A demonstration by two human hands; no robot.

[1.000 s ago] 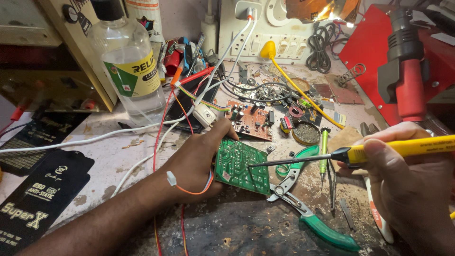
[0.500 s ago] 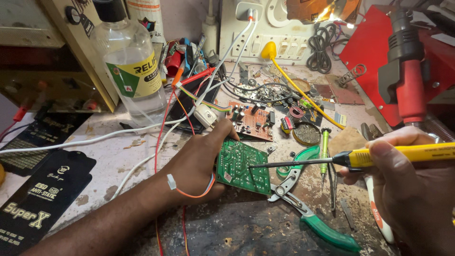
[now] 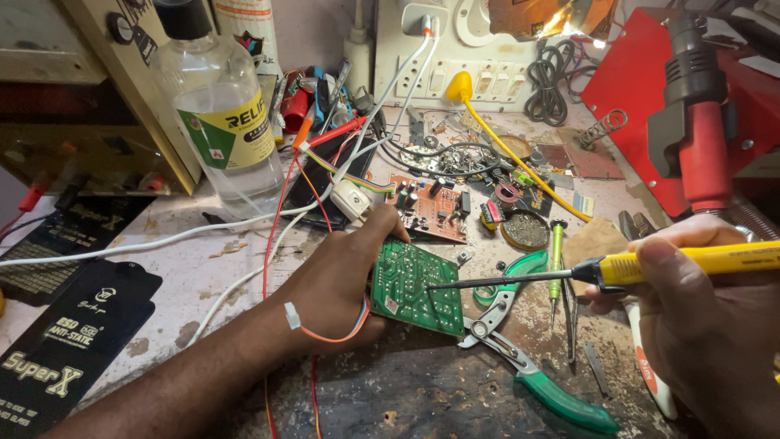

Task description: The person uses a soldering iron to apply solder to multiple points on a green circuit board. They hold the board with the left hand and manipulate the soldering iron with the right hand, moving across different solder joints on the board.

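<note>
My left hand (image 3: 341, 284) grips the left edge of a green circuit board (image 3: 418, 286), holding it tilted on the worn bench (image 3: 406, 390). An orange wire with a small white plug (image 3: 292, 315) loops across that hand. My right hand (image 3: 699, 325) is closed around a yellow-handled soldering iron (image 3: 691, 262). Its long dark tip (image 3: 435, 286) touches the middle of the green board.
Green-handled pliers (image 3: 528, 370) lie just below the board. A green screwdriver (image 3: 556, 252), a brown circuit board (image 3: 431, 207), a clear bottle (image 3: 223, 114), tangled wires, a red hot-air tool (image 3: 699, 122) and black anti-static mats (image 3: 65, 341) surround the spot.
The soldering iron and my right hand have risen slightly, with the tip staying on the green board. My left hand keeps its hold.
</note>
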